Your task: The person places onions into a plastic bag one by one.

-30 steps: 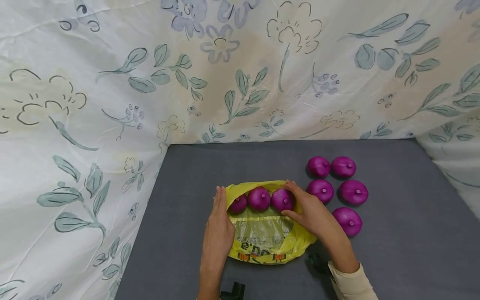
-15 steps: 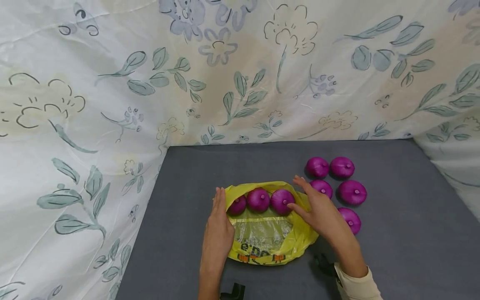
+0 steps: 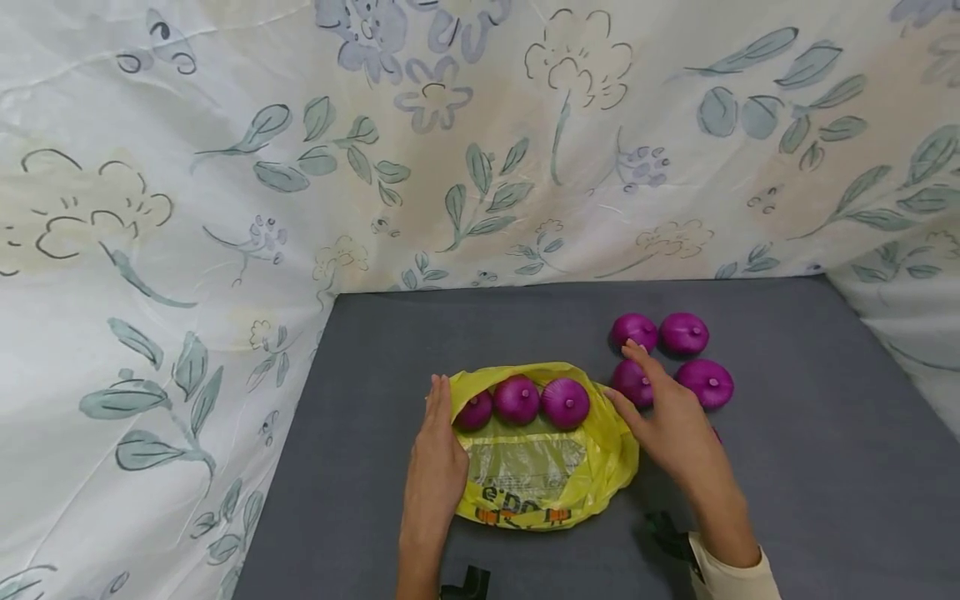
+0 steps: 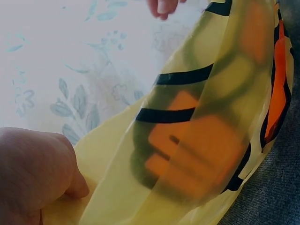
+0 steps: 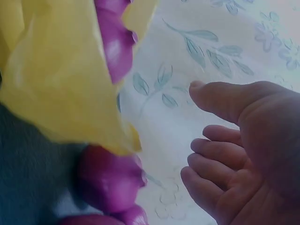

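Note:
A yellow plastic bag [image 3: 611,450] lies on the dark cloth, its mouth open, with three red onions [image 3: 517,400] showing inside. Along the bag's left side my left hand [image 3: 437,467] rests with straight fingers touching the plastic; the left wrist view shows this hand [image 4: 37,173] against the yellow film. My right hand [image 3: 675,425] is right of the bag, thumb and fingers spread, over a red onion [image 3: 632,382] partly hidden by the fingers. Nothing sits in the right palm in the right wrist view, where an onion [image 5: 110,178] lies below the bag's edge.
More red onions [image 3: 684,334] stand behind and right of my right hand, one [image 3: 705,384] close to its knuckles. Another is almost covered by that hand. A floral curtain [image 3: 480,167] hangs behind the dark grey cloth [image 3: 390,333] and along the left side.
My right hand has let go of the onion at the bag's right end and moved right, toward the onions outside. The onion stays in the bag. My left hand has kept its place.

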Available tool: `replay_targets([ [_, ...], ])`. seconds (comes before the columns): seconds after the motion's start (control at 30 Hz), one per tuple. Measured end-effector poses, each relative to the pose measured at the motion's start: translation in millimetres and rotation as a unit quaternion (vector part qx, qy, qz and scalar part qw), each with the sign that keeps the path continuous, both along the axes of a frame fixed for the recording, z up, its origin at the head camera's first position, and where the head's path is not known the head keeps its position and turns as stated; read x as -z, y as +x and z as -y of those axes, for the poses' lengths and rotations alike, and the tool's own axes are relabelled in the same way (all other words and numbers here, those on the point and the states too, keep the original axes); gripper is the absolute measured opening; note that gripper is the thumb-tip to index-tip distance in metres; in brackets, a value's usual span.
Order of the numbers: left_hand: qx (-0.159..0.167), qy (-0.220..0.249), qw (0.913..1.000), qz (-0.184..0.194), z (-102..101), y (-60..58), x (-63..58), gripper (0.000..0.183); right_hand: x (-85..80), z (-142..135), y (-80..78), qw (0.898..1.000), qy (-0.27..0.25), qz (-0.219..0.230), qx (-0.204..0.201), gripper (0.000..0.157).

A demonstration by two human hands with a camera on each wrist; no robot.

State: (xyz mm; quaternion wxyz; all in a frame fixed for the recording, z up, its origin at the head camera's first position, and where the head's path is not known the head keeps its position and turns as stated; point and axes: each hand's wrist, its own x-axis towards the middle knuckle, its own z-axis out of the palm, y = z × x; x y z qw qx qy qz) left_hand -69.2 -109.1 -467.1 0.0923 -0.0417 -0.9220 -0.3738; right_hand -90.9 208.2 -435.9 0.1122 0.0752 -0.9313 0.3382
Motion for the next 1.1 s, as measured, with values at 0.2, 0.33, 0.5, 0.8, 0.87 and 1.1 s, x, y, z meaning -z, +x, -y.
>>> replay_targets([
  [0.2,0.000,0.000,1.0000,0.000,-1,0.6,0.8,0.065,-2.8,-16,7.3,0.999,0.008,-0.015,0.047,0.075],
  [0.33,0.000,-0.004,1.0000,-0.003,-3,-0.2,2.1,0.066,-5.5,-26,15.5,0.996,-0.007,-0.019,0.086,0.075],
  [0.5,0.003,-0.002,1.0000,0.006,-4,-1.8,3.2,0.067,-5.5,-38,26.7,0.990,-0.038,-0.046,0.126,0.075],
  [0.8,0.005,-0.002,1.0000,-0.002,-1,-3.2,2.7,0.067,-8.5,-58,39.5,0.975,-0.085,-0.071,0.195,0.071],
  [0.87,0.007,-0.003,1.0000,-0.001,0,-3.5,2.6,0.068,-7.6,-62,41.9,0.970,-0.097,-0.092,0.202,0.070],
  [1.1,0.010,-0.006,0.9999,0.003,0,-6.0,3.9,0.068,-1.6,-74,51.6,0.957,-0.113,-0.117,0.239,0.068],
])
